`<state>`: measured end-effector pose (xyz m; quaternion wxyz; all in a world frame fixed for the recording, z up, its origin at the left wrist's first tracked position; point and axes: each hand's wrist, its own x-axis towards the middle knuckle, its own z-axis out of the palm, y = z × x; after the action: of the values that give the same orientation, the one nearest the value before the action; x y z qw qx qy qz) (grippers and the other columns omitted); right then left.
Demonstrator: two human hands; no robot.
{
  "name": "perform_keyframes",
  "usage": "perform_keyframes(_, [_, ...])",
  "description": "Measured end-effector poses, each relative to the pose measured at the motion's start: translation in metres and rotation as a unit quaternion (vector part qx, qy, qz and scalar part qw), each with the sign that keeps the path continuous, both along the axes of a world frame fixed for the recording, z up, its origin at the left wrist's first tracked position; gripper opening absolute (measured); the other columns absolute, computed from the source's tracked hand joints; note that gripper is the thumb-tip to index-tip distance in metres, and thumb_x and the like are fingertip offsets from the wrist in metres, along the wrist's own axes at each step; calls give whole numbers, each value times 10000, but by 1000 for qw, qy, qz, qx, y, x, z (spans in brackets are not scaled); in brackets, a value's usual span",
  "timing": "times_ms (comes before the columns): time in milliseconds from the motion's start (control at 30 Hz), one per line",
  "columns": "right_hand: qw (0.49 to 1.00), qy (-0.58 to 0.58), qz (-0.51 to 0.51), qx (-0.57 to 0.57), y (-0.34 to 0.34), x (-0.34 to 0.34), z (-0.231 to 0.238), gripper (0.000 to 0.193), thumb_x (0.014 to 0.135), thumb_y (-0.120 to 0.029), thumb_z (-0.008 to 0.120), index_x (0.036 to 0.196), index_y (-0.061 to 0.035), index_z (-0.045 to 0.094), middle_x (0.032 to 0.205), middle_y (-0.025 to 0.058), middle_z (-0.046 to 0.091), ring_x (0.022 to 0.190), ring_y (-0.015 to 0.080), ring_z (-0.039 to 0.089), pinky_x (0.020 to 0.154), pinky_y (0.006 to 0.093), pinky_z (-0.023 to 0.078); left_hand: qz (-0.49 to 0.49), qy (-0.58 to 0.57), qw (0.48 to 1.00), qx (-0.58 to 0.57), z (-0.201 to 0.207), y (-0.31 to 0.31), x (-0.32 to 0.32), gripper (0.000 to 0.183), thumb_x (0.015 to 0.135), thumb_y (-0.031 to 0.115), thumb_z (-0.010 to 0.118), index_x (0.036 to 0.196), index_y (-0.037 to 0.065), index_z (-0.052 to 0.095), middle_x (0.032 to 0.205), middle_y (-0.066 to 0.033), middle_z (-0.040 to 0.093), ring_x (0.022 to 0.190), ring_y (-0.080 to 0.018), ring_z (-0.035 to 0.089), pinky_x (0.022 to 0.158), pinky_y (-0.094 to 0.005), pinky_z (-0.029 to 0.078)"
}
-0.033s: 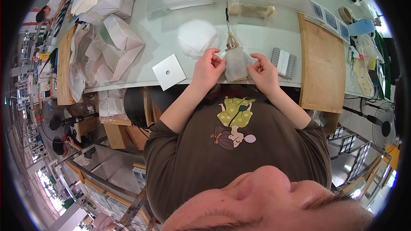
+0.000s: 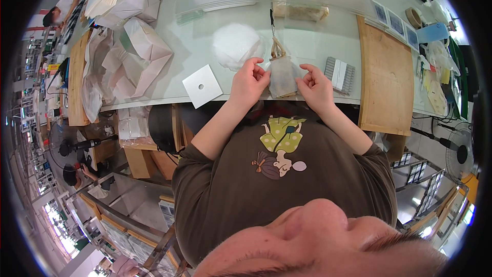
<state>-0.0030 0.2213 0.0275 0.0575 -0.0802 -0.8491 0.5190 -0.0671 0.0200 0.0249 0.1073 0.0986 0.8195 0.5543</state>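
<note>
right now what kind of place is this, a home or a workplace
Most likely a factory packing or assembly bench. Both hands, left hand and right hand, work a small mesh pouch on a glass-topped table, beside stacked folded white boxes and rows of shelving.

One head-worn fisheye view looks steeply down, close over the hands [image 2: 282, 84] and the counter [image 2: 307, 36] edge.

No visible change — same moment.
</note>
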Motion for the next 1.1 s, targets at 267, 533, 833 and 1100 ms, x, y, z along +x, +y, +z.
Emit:
perform_keyframes(267, [998,38,-4,56,3,2,7,389,793,-71,689,1161,-42,568,688,-1,504,531,61,429,522,213,399,-10,64,997,-47,-5,3,0,349,817,148,700,1096,13,542,812,-46,612,614,-86,556,577,-235,461])
perform_keyframes(533, [939,97,17,330,113,-10,26,485,703,-230,766,1125,-51,607,1089,135,605,1076,317,533,911,393,438,-94,211,969,-93,16,-18,26,337,751,187,759,1012,44,600,953,-80,608,591,-151,569,546,-270,475])
perform_keyframes(833, [943,15,73,324,137,-8,18,406,707,-283,756,1003,-29,645,1078,107,614,1077,288,527,926,388,421,-173,366,910,-85,-9,-24,33,232,738,84,752,949,64,660,1012,-74,651,729,-215,631,607,-308,514])
perform_keyframes(1100, [979,1,-1,206,141,-9,11,269,730,-165,748,928,-17,642,981,103,634,944,249,585,807,347,469,-160,366,913,-82,-7,-26,32,211,743,58,737,938,61,656,1010,-82,660,756,-240,645,636,-309,528])
